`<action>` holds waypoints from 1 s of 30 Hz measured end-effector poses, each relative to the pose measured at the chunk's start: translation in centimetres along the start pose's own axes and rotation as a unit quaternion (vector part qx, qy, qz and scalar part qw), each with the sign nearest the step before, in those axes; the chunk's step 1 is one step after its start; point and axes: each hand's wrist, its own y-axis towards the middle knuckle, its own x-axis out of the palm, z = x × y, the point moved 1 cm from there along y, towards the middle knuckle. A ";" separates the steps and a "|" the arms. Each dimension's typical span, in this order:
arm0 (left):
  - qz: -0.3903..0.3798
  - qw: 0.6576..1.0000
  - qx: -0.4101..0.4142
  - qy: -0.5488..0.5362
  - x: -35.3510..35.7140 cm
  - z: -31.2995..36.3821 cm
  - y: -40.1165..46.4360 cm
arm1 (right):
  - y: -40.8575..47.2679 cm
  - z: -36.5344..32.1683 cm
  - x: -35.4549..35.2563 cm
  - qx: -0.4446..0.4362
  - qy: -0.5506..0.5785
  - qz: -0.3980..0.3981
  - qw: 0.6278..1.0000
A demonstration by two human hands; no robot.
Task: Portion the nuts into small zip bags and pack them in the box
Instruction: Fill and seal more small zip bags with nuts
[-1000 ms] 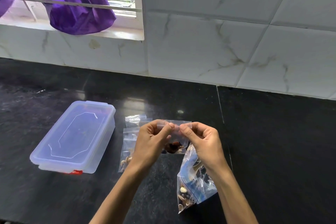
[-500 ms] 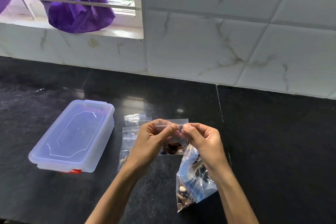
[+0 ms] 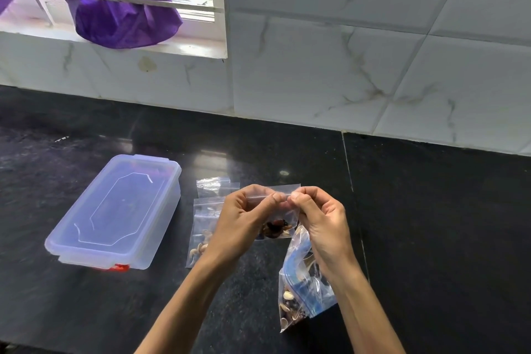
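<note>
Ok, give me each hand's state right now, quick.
Left hand: pinching the zip strip of the small zip bag of nuts.
Right hand: pinching the same strip from the other side.

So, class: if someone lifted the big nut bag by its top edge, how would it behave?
The big bag is thin crumpled film, so it would likely flop and sag. Its nuts sit low, probably swinging as bottom weight. Its top looks open, so tipping may spill them.

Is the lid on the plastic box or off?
On. The clear lid lies flat across the top of the plastic box on the counter, so nothing is packed yet.
</note>
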 end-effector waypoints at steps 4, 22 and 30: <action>0.035 0.999 -0.001 -0.017 -0.6 0.0 0.0 | 0.1 -0.2 -0.2 0.009 0.037 0.028 0.999; 0.077 0.996 -0.010 -0.041 -1.9 0.3 -0.3 | -0.2 0.4 0.1 0.031 -0.002 -0.015 0.999; 0.142 0.989 0.003 -0.046 -3.0 0.2 -1.3 | -1.0 0.9 1.0 0.053 -0.010 -0.025 0.998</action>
